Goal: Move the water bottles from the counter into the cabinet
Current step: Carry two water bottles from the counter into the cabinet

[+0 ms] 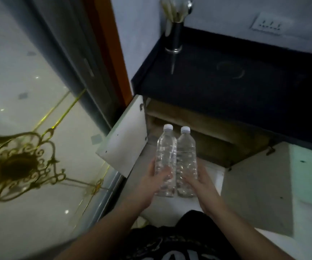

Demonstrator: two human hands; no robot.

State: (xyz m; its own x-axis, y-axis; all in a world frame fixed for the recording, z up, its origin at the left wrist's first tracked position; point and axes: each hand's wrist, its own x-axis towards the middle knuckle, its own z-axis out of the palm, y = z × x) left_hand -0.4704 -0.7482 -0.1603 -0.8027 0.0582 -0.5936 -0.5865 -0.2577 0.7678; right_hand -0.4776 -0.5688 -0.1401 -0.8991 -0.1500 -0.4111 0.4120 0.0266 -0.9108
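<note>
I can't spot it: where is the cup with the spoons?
In the head view, the cup stands at the back left corner of the dark counter, against the wall.

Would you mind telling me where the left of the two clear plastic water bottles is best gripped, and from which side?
Probably around the lower body of the left clear plastic water bottle, from its outer left side, as the left hand does now. The right clear plastic bottle lies close against its inner side, so only the outer side is free, and the white-capped neck is narrow.

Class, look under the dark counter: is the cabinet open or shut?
Open. The white cabinet door is swung out to the left, and the wooden cabinet interior shows beneath the counter.
</note>
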